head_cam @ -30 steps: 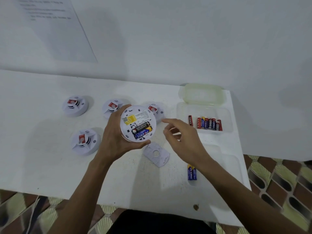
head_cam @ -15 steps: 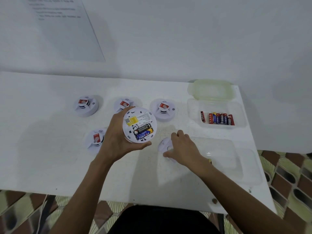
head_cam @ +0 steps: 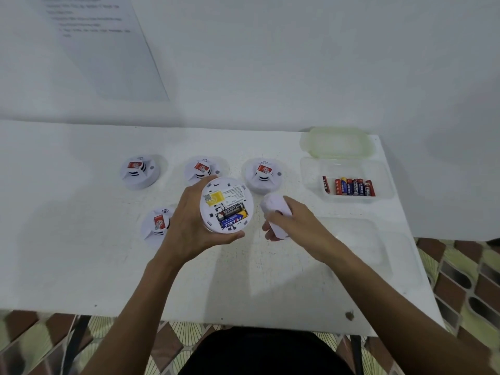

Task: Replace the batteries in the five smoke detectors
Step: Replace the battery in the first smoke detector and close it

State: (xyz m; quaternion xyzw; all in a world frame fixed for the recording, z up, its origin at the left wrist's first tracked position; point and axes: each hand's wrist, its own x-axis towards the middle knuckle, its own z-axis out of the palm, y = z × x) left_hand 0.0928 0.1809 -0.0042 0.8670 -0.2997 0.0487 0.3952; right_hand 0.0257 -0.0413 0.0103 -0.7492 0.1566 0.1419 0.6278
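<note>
about to refit cover (head_cam: 272, 206)
gripping smoke detector (head_cam: 226, 196) back-up in left hand (head_cam: 189, 226) to expose batteries (head_cam: 232, 216); pinching cover in right hand (head_cam: 300, 226)

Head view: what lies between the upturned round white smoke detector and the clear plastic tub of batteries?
The right hand, gripping a small white plastic cover, in the head view; the left hand holds the round white detector.

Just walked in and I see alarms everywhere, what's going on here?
A person is at a white table. The left hand holds one smoke detector back-up, two batteries showing in its open compartment. The right hand grips the white cover, apart from it. Four other detectors sit on the table; loose batteries lie in a clear tub on the right.
</note>
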